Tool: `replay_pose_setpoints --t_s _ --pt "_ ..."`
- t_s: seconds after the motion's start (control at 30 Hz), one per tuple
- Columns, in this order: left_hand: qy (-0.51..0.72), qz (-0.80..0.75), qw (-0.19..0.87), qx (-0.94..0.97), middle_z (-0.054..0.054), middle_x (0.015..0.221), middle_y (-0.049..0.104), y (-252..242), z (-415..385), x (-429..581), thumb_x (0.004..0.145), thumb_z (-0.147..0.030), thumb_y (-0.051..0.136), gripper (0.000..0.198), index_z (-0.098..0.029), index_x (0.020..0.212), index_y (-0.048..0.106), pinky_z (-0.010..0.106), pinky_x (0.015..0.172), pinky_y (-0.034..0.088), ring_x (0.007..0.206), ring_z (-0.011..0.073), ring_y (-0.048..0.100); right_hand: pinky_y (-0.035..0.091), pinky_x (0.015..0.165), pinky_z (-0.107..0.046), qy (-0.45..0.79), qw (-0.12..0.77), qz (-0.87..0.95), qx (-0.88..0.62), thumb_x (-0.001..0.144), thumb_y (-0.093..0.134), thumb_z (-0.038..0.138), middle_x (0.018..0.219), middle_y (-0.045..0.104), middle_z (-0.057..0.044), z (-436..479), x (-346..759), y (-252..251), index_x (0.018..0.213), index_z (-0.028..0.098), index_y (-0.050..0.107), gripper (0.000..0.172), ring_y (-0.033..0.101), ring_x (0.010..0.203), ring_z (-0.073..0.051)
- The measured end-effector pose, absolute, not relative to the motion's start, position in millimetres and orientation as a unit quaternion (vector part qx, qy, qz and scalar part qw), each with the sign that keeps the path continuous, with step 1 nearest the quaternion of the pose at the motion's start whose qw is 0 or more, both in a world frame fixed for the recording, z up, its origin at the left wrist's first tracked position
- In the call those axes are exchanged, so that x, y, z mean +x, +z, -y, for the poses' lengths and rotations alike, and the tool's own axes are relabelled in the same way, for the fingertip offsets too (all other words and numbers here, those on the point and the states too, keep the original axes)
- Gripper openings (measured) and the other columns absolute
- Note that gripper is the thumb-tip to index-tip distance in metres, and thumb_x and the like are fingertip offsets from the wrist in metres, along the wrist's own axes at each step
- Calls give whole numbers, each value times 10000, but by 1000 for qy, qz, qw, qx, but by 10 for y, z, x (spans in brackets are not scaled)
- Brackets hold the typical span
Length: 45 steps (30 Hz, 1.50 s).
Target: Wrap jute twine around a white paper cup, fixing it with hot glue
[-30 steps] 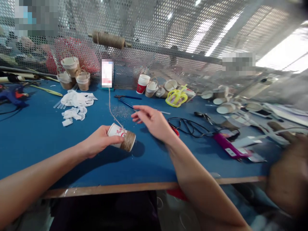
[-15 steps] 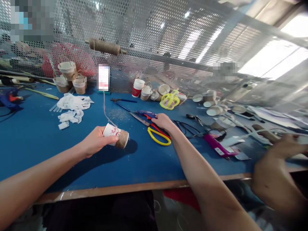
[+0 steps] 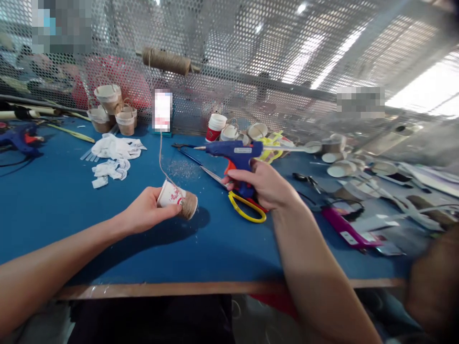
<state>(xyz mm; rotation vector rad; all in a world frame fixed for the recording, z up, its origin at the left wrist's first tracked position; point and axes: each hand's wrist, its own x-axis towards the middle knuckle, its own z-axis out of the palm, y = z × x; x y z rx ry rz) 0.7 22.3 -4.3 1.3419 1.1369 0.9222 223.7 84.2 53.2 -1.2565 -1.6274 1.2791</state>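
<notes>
My left hand (image 3: 145,212) grips a small paper cup (image 3: 171,194) lying on its side, its lower half wound with brown twine (image 3: 188,204). A strand of that twine runs up to a spool (image 3: 166,61) hung on the mesh wall. My right hand (image 3: 267,185) is closed round the handle of a blue hot glue gun (image 3: 231,150), lifted off the blue table (image 3: 64,205) with its nozzle pointing left. Yellow-handled scissors (image 3: 245,208) lie just below that hand.
Finished twine-wrapped cups (image 3: 107,110) stand at the back left beside white paper scraps (image 3: 113,155). More cups (image 3: 229,131), a yellow frame, a magenta tool (image 3: 346,223) and cables crowd the right. Another person's hand (image 3: 435,282) is at the lower right. A second glue gun (image 3: 19,138) lies far left.
My right hand reached right to the glue gun beside the scissors, closed on it and lifted it off the table. The left hand kept the cup almost still.
</notes>
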Motion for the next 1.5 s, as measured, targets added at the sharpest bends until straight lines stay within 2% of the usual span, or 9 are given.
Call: replay_pose_setpoints --t_s 0.1,0.23,0.4,0.53,0.83,1.0,1.23,1.5 --pt "392 -485 539 567 -37 560 535 -39 -232 12 608 -223 637 141 -119 699 609 194 504 350 504 75 424 391 422 -201 503 330 670 -435 692 570 208 589 601 -7 -717 2132 463 784 113 585 133 499 438 -67" --pt "395 -496 528 565 -46 537 520 -27 -247 11 596 -212 630 109 -134 667 607 191 487 338 485 71 405 317 386 -199 493 300 692 -433 735 545 235 440 477 57 -592 2150 413 802 122 588 138 422 379 -58" --pt "392 -511 525 556 -37 531 526 -13 -258 10 580 -229 633 128 -130 660 615 200 483 344 481 78 411 347 404 -212 428 258 724 -476 713 596 361 405 450 69 -498 2213 477 726 154 563 210 408 364 -64" --pt "388 -502 508 583 -41 525 493 -33 -264 -14 610 -248 624 128 -126 643 603 193 474 332 475 70 383 360 397 -215 350 199 749 -526 689 598 419 373 451 57 -429 2208 507 566 189 507 277 430 364 -79" --pt "385 -494 501 597 -30 553 510 -78 -266 -33 647 -274 617 174 -117 722 630 195 486 333 489 76 387 329 376 -216 290 220 793 -489 707 585 344 369 406 72 -398 2167 477 528 219 499 235 359 360 -76" --pt "386 -487 510 595 -29 570 530 -88 -275 -35 638 -270 628 184 -125 749 645 195 486 327 492 80 397 371 417 -223 270 213 792 -504 691 590 334 461 472 55 -389 2160 457 624 217 550 141 389 414 -89" --pt "387 -478 512 599 -49 550 503 -71 -270 -20 666 -231 612 191 -132 824 655 182 470 313 469 62 353 408 451 -239 260 199 797 -508 683 581 381 508 502 40 -392 2190 422 647 219 551 168 437 462 -108" --pt "390 -469 529 591 -8 686 612 -76 -279 -40 683 -249 611 220 -133 864 658 180 550 383 564 83 480 448 503 -286 238 189 805 -509 690 577 413 569 565 7 -402 2223 408 685 242 577 170 522 555 -162"
